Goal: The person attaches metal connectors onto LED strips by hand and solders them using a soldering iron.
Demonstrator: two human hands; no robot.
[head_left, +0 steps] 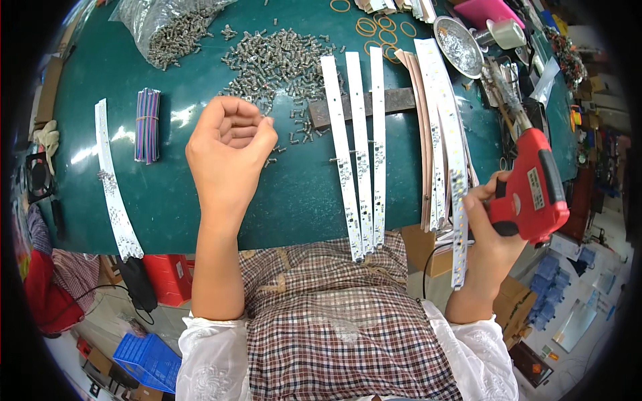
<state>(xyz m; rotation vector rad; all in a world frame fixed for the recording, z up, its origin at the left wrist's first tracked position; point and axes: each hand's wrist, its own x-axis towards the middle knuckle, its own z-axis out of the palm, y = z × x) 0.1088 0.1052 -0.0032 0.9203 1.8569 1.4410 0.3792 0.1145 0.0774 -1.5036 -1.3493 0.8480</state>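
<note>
My left hand (231, 144) is raised over the table with curled fingers, thumb and forefinger pressed together. Anything pinched there is too small to make out. Just beyond it spreads a heap of small metal connectors (277, 63). My right hand (491, 224) is wrapped round the handle of a red soldering gun (535, 187), its tip pointing away from me. Close by its thumb, a white LED strip (459, 227) juts past the table edge; whether they touch I cannot tell. Between my hands lie three white circuit strips (361, 160), their far ends across a dark metal bar (400, 100).
At left are a banded bundle of coloured wires (147, 127) and another white strip (110, 177). A plastic bag of connectors (167, 33) lies at the back. Rubber bands (384, 30), a metal dish (458, 47) and a solder spool (505, 33) sit at the far right.
</note>
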